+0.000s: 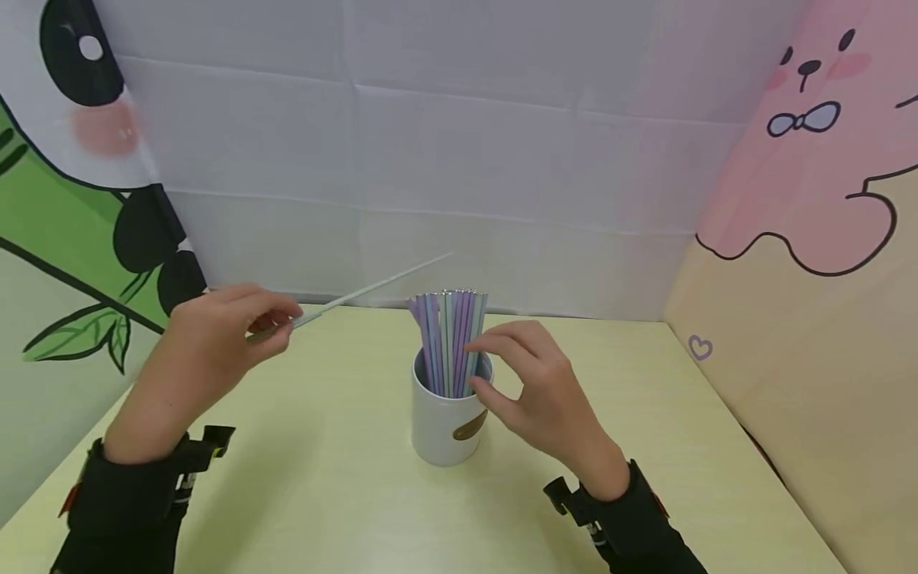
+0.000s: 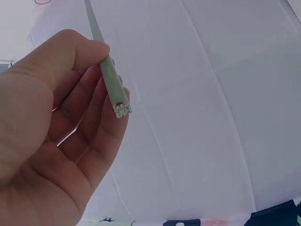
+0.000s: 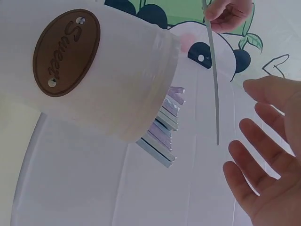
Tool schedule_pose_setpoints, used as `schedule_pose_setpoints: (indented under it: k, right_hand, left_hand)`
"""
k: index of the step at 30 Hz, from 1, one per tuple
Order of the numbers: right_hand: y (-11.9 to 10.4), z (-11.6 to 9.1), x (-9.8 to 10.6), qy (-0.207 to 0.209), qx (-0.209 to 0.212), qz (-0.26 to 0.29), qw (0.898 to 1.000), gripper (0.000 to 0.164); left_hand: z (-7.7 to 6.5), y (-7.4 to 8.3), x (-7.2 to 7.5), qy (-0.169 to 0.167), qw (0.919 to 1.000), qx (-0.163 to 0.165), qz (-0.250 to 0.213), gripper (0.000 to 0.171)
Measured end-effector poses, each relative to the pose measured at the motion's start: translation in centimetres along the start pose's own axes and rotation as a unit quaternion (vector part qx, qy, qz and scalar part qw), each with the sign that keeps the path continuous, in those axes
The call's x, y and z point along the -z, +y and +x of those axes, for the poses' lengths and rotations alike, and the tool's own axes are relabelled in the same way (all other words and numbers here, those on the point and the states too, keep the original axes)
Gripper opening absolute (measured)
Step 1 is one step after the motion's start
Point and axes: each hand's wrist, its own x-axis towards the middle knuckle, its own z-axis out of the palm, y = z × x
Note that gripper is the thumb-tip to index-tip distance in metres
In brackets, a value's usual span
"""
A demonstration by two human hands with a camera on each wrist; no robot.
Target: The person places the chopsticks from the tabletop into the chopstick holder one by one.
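My left hand (image 1: 229,327) pinches a pale green chopstick (image 1: 373,285) near its thick end, between thumb and fingers. Its patterned square end (image 2: 122,109) faces the left wrist camera, and the thin tip slants up to the right. A white cup (image 1: 446,430) with a brown oval "Sweet" label (image 3: 67,52) stands upright on the table, holding several purple, blue and green chopsticks (image 1: 450,343). Beside the cup's right side, my right hand (image 1: 538,387) has its thumb and fingers spread apart. The right wrist view shows nothing between them.
The pale yellow table (image 1: 344,494) meets a whitish cloth backdrop (image 1: 459,159) behind the cup. A printed panda (image 1: 86,119) is on the left side, and a pink cartoon animal (image 1: 810,167) covers the right wall.
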Motion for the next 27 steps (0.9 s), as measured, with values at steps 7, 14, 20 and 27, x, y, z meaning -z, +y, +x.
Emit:
schedule_pose_setpoints:
  k: [7,14,20,27]
  right_hand:
    - [-1.0,1.6,0.6,0.017,0.063,-0.083,0.994,0.035]
    - [-1.8,2.9,-0.9,-0.025,0.115,-0.154,0.981,0.029]
    - [-1.6,2.7,-1.9,-0.066,0.116,-0.152,0.979,0.016]
    - [-1.2,2.3,-1.9,-0.068,0.113,-0.148,0.980,0.014]
  left_hand:
    - [0.8,3.6,-1.4,0.017,0.9954,-0.091,-0.023,0.036]
    - [1.0,6.7,-3.0,-0.011,0.9905,-0.136,-0.016,0.031]
    - [1.0,8.6,-3.9,-0.014,0.9871,-0.159,-0.013,0.030]
    - [1.1,9.0,-4.5,-0.012,0.9870,-0.160,-0.006,0.030]
